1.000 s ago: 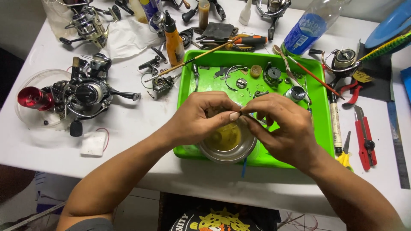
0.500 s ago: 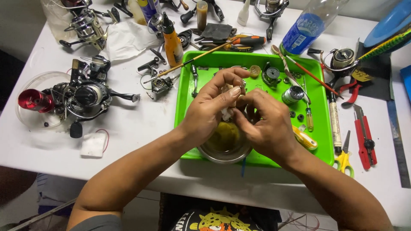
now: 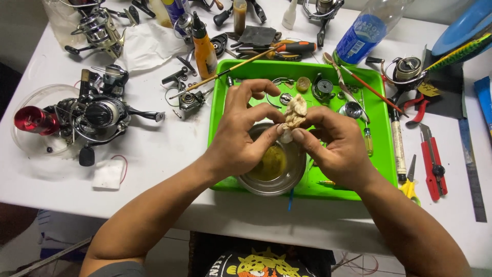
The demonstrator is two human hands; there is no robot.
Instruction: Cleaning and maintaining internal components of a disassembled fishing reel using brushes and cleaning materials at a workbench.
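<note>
both hands together over the tray: left hand and right hand pinch a crumpled, stained off-white wad of cloth or paper btwn fingertips, held just above a round steel bowl w/ yellowish liquid, prob so drips land in it. bowl sits in a bright green plastic tray w/ small metal reel parts, kept corralled there. black fishing reel w/ red spool lies well apart at left; red-handled cutter at right on white table.
</note>
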